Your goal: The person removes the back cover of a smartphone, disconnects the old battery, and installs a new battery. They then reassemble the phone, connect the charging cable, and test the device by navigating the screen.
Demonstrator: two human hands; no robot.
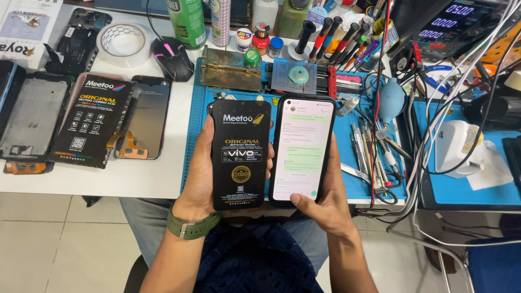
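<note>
My left hand (199, 173) grips a black flat package (240, 154) with gold and white print, held upright over the blue work mat (347, 138). A green watch strap sits on that wrist. My right hand (325, 201) holds a black smartphone (302, 149) right beside the package; its lit screen shows a chat with green and white message bubbles. My right thumb rests at the phone's lower edge.
On the white table (108, 182) lie a second black package (96, 122), a bare phone screen (145, 116), an opened phone frame (31, 116), a tape roll (125, 42) and a mouse (172, 57). Tweezers, screwdrivers, bottles, a blue air blower (391, 100) and tangled cables crowd the right.
</note>
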